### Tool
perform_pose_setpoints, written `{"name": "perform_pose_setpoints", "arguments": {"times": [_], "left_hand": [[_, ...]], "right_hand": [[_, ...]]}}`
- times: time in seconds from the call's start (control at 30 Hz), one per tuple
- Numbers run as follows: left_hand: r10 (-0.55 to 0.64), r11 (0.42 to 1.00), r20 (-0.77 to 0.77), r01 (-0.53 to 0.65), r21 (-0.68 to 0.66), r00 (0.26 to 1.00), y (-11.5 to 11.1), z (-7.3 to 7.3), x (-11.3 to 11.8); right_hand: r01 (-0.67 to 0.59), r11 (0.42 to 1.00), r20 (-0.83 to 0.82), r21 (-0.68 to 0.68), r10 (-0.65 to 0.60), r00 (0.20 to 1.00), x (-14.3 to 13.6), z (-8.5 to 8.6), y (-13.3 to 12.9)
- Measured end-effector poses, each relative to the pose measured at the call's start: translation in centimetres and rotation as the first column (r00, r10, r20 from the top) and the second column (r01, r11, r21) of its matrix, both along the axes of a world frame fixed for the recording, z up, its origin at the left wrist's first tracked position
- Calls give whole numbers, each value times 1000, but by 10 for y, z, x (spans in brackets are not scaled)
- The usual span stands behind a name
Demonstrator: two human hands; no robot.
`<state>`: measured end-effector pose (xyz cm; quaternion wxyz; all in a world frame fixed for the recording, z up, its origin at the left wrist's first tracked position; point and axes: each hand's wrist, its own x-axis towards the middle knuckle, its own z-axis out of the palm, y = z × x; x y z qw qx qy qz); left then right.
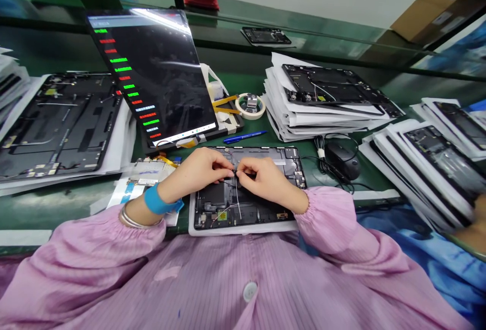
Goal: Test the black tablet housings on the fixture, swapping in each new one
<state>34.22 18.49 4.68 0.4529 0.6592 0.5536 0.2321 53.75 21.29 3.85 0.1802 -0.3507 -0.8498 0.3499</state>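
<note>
A black tablet back housing (pixel 212 193) with small parts and thin cables inside lies on white sheets in front of my body. My left hand (pixel 203 168), with a blue band at the wrist, reaches over its upper middle, fingers pinched together. Close against it, my right hand (pixel 266 180) is closed too, thumb and forefinger meeting. The fingertips of both hands come together near the top end of a thin white cable (pixel 238 198), which runs down over the housing. What sits between the fingertips is too small to make out.
A lit display (pixel 163 77) leans at the back left. Around it are a blue pen (pixel 245 136), a tape roll (pixel 251 113) and a black mouse (pixel 342 160). More housings lie on paper stacks (pixel 281 112) to both sides. Someone's arm (pixel 469 226) shows at the right edge.
</note>
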Motion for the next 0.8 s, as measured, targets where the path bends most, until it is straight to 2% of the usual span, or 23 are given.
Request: {"name": "perform_pose_setpoints", "arguments": {"times": [0.17, 0.8], "left_hand": [[5, 995, -55, 1, 104, 998, -1, 3, 0], [-53, 981, -60, 63, 185, 997, 0, 1, -2]], "right_hand": [[-17, 1000, -23, 19, 17, 1000, -2, -1, 0], [-33, 998, -14, 47, 33, 999, -2, -3, -1]]}}
